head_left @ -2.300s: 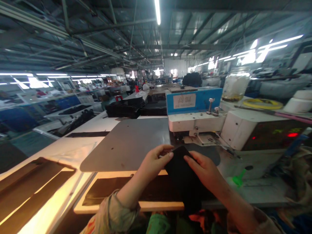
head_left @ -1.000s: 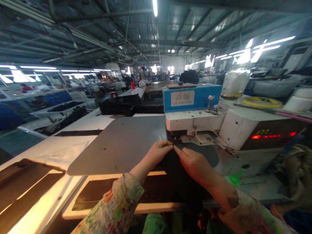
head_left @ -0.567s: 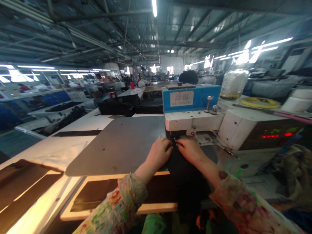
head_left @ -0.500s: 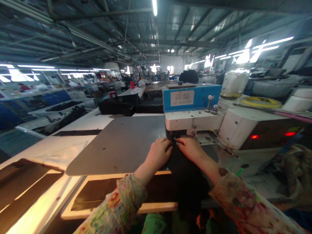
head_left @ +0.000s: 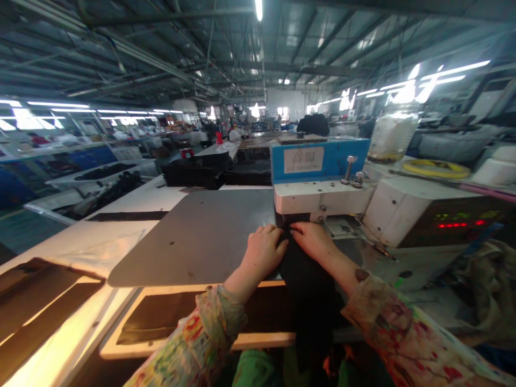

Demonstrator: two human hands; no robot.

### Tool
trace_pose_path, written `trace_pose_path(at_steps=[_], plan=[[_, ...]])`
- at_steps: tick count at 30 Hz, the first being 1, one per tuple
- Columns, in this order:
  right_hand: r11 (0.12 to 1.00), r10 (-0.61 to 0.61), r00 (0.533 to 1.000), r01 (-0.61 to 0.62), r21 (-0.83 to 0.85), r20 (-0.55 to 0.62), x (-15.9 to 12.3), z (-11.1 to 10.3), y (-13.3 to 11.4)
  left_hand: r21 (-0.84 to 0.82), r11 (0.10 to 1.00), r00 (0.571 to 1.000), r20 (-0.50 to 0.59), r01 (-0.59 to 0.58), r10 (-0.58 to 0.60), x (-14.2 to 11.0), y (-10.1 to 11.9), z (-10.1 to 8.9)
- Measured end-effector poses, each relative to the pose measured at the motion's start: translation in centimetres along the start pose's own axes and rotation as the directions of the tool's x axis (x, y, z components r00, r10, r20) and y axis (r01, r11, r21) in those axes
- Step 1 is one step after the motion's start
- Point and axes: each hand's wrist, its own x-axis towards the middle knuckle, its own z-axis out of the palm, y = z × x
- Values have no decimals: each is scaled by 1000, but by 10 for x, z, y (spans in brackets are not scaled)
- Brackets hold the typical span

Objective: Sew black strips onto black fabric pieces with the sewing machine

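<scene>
A long piece of black fabric (head_left: 310, 285) runs from under the head of the sewing machine (head_left: 322, 198) down over the table's near edge. On its left edge, my left hand (head_left: 264, 248) is closed, fingers curled and thumb pressing at the cloth. Opposite it, my right hand (head_left: 312, 240) pinches the fabric close to the needle area, fingertips just in front of the machine head. Both hands rest low at the grey metal plate (head_left: 201, 242). The needle and the fabric's far end are hidden beneath the head.
Stacked black pieces (head_left: 197, 171) lie behind the plate. Brown-black panels (head_left: 44, 295) are on the left table, and another dark panel (head_left: 161, 317) lies below the plate. To the right are a control box (head_left: 439, 215) with red digits, a clear jar (head_left: 393, 134) and a yellow ring (head_left: 435, 168).
Both hands keep their hold on the black fabric and have barely shifted. The view has moved slightly. More red and green digits show on the control box.
</scene>
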Motion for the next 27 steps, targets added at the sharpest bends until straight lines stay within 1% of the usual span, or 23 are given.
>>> trace_pose_path(at_steps=[10, 15, 27], plan=[[999, -16, 1000, 15, -51, -1, -1, -3, -4, 2, 1000, 1000, -16, -16, 16, 0, 0, 2], [997, -21, 1000, 21, -73, -3, 0, -2, -4, -1, 1000, 1000, 6, -3, 3, 0, 1, 1], [992, -29, 999, 25, -123, -26, 4, 1, -3, -3, 1000, 999, 30, -27, 27, -1, 4, -1]])
